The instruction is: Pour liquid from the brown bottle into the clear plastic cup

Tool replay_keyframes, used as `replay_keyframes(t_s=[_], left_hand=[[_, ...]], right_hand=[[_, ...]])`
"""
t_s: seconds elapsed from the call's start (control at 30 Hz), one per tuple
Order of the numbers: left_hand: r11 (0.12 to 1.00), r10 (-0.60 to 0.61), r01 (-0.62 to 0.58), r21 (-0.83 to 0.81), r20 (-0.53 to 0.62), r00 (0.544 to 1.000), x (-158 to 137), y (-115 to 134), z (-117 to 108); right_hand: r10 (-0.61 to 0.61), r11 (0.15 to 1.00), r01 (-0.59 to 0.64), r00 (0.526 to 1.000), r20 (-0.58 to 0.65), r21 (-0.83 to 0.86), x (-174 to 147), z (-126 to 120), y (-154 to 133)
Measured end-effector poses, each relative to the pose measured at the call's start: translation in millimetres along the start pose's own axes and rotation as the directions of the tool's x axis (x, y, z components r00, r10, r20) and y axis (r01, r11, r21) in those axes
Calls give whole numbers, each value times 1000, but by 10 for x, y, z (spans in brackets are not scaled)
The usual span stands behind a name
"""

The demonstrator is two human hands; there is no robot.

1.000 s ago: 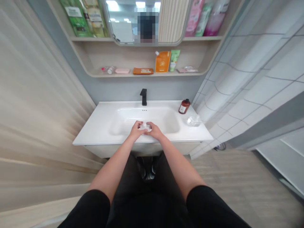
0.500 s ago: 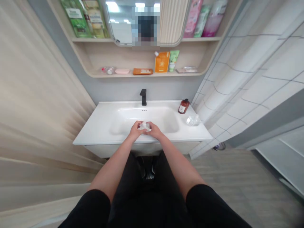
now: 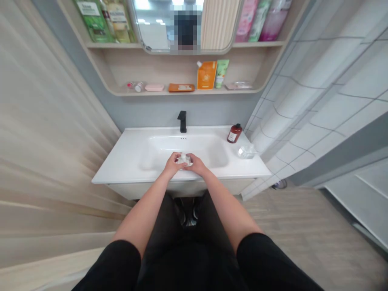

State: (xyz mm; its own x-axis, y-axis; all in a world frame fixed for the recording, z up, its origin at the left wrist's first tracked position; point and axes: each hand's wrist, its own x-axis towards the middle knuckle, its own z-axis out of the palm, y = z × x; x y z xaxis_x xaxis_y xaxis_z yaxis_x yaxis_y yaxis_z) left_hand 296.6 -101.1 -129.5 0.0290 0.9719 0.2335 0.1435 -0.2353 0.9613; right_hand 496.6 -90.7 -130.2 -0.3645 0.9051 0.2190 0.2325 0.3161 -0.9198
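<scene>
In front of the black faucet (image 3: 182,122), from left to right, the left hand (image 3: 171,164) and the right hand (image 3: 195,164) hold between their curled fingers one small clear-and-white object (image 3: 184,160). It seems already taken up and not yet set down; more progress I cannot tell. To the faucet's right are one brown bottle (image 3: 234,133) and one clear container (image 3: 247,151).

Thing I hold (image 3: 184,160): clear, shiny; plastic or glass, can't tell. Basin (image 3: 209,147): smooth, glossy. Faucet (image 3: 182,122) at 12 o'clock: matt. Bottle (image 3: 236,131) at 2: glossy, w/ paper-look label (image 3: 232,138). Floor (image 3: 273,218) at 4: matt, wood-look. Curtain (image 3: 51,121) at 9: matt, folded cloth. My sleeve (image 3: 121,260): matt cloth.
</scene>
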Motion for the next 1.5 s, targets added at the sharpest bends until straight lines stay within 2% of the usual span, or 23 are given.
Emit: replay_keyframes(t_s=[0.1, 0.27, 0.43, 0.6, 0.67, 0.77, 0.97, 1.1, 1.17, 1.23, 1.3, 1.4, 1.5], left_hand=[[1000, -8, 9, -6, 28, 1000, -12, 11, 18], [999, -21, 21, 39, 12, 1000, -34, 63, -10], [992, 44, -65, 107, 193, 980, 112, 278, -198], [976, 106, -156, 154, 289, 951, 235, 595, -267], [968, 135, -182, 172, 252, 958, 246, 688, -263], [963, 179, -198, 184, 115, 977, 258, 745, -268], [992, 109, -107, 65, -23, 994, 253, 693, -270], [996, 90, -91, -2, -92, 992, 228, 757, -226], [995, 76, -86, -59, -160, 984, 198, 787, -275], [986, 34, -80, -149, -288, 957, 134, 766, -443], [959, -41, -87, -271, -433, 900, 30, 674, -758], [911, -179, -92, -402, -586, 791, -160, 452, -1446], [939, -226, -34, -342, -691, 687, -315, 272, -2168]], right_hand=[[-1, 1000, 1, 1000, 6, -11, -3, -5, -5], [-6, 1000, 6, 1000, -4, -18, -5, 3, 11], [-10, 999, 10, 1000, 9, -50, -2, -1, 13], [0, 996, 0, 1000, 2, -93, -4, -24, -12], [-6, 996, 6, 1000, 5, -92, -7, -26, -16], [-9, 997, 9, 1000, -6, -77, -8, -19, -5], [6, 998, -7, 1000, -16, -57, -3, 4, 25], [3, 998, -4, 1000, -24, -56, -2, 9, 20], [3, 999, -4, 1000, -22, -48, -7, 10, 18], [11, 999, -12, 1000, -23, -31, -14, 11, 22], [19, 1000, -20, 999, -30, -21, -22, 11, 34], [15, 999, -16, 999, -33, -34, -23, 8, 57], [18, 999, -19, 999, -29, -51, -13, 5, 70]])
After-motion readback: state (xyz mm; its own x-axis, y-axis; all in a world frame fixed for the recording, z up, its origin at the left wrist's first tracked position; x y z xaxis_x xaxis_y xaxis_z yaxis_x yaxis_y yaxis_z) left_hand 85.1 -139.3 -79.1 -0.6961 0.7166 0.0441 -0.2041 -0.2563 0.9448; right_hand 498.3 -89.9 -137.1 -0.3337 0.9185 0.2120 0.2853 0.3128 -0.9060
